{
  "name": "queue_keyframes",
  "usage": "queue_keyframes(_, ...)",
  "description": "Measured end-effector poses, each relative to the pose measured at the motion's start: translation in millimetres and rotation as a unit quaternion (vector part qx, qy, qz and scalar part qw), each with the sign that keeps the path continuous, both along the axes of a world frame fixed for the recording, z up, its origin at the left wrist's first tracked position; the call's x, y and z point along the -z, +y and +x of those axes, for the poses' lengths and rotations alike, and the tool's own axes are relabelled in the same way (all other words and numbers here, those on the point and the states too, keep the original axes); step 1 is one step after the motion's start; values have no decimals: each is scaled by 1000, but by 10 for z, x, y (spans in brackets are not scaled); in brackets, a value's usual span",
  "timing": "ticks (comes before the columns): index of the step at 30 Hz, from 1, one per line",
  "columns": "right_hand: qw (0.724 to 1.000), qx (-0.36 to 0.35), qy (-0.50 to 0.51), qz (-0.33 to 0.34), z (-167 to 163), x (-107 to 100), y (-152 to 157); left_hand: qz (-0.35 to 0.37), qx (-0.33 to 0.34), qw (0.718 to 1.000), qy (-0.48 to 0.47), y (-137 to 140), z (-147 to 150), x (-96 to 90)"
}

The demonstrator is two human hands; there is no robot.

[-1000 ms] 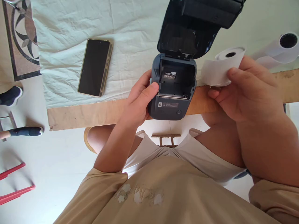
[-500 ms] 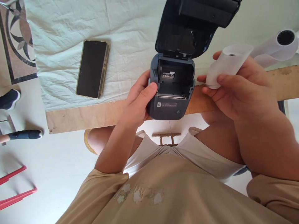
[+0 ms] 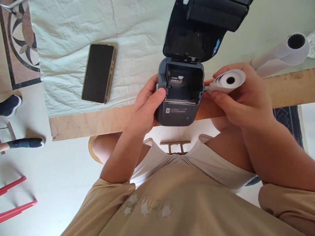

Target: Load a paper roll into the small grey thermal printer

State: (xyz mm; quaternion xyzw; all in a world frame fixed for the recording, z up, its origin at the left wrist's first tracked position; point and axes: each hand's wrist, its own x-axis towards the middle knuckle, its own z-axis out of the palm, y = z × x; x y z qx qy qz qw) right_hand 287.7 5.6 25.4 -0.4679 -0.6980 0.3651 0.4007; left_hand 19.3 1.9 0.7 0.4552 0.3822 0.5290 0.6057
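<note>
A dark label printer (image 3: 177, 113) is gripped along its left side by my left hand (image 3: 147, 106), thumb on the rim. Its black lid (image 3: 194, 36) stands raised, and the paper bay inside holds no roll. Just right of the printer, my right hand (image 3: 248, 98) is closed around a small white paper roll (image 3: 238, 78). The roll's dark core faces up toward me, and its outer layer hangs loose. The right fingertips come close to the printer's right edge; whether they touch it I cannot tell.
A smartphone (image 3: 98, 73) lies on the pale cloth (image 3: 137, 29) to the left. Another white paper roll (image 3: 278, 60) rests at the right, beside clear plastic (image 3: 312, 49). The wooden table edge (image 3: 98, 119) runs in front of me. Another person's shoes (image 3: 27, 142) show at far left.
My right hand has moved left toward the printer and turned the paper roll, so its core end now shows. My left hand and the printer have stayed almost still.
</note>
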Motion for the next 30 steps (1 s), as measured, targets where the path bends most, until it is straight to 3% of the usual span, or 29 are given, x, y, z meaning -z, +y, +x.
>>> queue_keyframes(4, 974, 37, -180, 132, 45, -7, 7, 13, 2, 1000, -7, -2, -4, 10)
queue_keyframes(8, 955, 42, -244, 165, 68, -22, 9, 18, 6, 1000, -12, 4, -3, 5)
queue_keyframes(22, 944, -49, -248, 213, 76, -44, 46, 29, 5, 999, -43, -38, 9, -108)
queue_keyframes(30, 937, 26, -253, 240, 2, 39, 46, 37, -25, 999, 4, -25, -2, -75)
